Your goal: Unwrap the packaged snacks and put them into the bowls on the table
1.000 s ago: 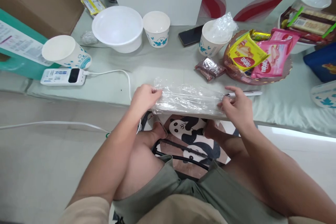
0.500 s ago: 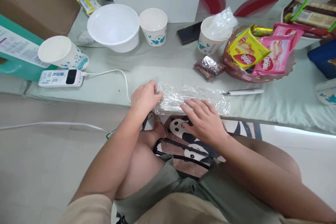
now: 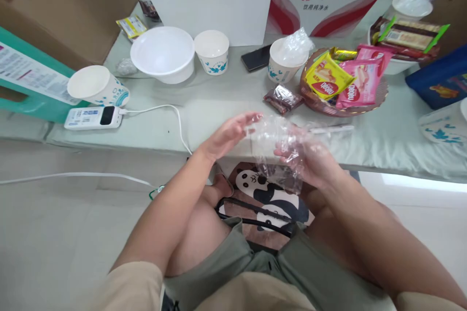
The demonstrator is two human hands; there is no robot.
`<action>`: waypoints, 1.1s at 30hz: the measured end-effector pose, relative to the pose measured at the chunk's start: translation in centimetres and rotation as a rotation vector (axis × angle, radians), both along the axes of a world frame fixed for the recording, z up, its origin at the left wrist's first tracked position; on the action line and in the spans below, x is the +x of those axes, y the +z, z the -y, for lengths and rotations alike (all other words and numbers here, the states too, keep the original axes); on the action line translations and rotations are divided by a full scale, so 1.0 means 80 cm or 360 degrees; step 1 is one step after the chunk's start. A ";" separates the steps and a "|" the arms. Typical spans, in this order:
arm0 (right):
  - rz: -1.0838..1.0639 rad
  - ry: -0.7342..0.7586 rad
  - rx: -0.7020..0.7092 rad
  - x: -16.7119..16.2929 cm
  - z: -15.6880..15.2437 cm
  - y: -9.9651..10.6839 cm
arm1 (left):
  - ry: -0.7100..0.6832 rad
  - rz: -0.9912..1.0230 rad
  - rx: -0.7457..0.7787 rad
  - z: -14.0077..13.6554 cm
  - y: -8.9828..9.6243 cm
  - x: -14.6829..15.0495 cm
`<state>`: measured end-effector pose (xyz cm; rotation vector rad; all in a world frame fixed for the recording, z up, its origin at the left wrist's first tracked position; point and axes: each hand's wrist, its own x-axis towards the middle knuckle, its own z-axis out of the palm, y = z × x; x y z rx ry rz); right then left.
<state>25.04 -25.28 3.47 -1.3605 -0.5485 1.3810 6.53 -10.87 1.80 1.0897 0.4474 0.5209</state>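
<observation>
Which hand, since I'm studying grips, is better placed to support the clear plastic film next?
Probably the right hand: the clear plastic film spreads across its fingers, which show through it. The left hand is at the film's edge.

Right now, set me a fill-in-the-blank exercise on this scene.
1. The clear, crinkled plastic reaches farthest over the person's ____ hand.
2. In view, the round white plastic bowl stands to the ____ of the flat black phone.
3. In the round brownish dish, two flat packets right of the yellow wafer packet are ____.

Missing: right; left; pink.
</observation>
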 end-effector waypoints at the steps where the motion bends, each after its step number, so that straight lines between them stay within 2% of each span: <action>1: -0.0059 0.0014 -0.0038 0.001 -0.003 -0.001 | -0.0170 0.0036 -0.0077 0.006 -0.001 0.011; 2: -0.0090 0.0031 -0.0056 0.002 -0.006 -0.004 | -0.0277 0.0032 -0.0138 0.011 -0.001 0.020; 4: -0.0073 -0.0012 -0.0031 0.008 -0.010 -0.011 | -0.0273 -0.0065 -0.0196 0.017 -0.003 0.034; 8: 0.0233 -0.0175 0.0007 0.026 -0.011 -0.030 | 0.0096 -0.0323 -0.0112 0.014 -0.008 0.049; 12: 0.0500 -0.0062 0.0045 0.038 -0.013 -0.044 | 0.0265 -0.0194 -0.0213 0.006 -0.014 0.053; 14: 0.0524 0.0075 0.0079 0.039 -0.016 -0.047 | 0.0153 -0.0143 -0.0331 0.004 -0.019 0.054; 16: 0.0686 0.0144 0.0169 0.040 -0.020 -0.049 | -0.0016 -0.0223 -0.0344 0.004 -0.024 0.055; 19: 0.1104 0.0075 0.0441 0.041 -0.027 -0.051 | -0.0012 -0.0376 -0.0178 -0.001 -0.031 0.053; 21: 0.1189 0.0001 0.0552 0.042 -0.033 -0.051 | -0.0067 -0.0357 -0.0131 -0.008 -0.032 0.048; 26: 0.0752 -0.0226 0.0433 0.044 -0.048 -0.053 | -0.0210 -0.0160 -0.0062 -0.026 -0.029 0.042; 31: 0.0401 -0.0282 0.0436 0.054 -0.050 -0.045 | 0.0087 -0.0089 0.0048 -0.035 -0.033 0.051; 33: 0.0285 -0.0339 0.0458 0.057 -0.047 -0.038 | 0.0180 -0.0086 -0.0010 -0.039 -0.032 0.050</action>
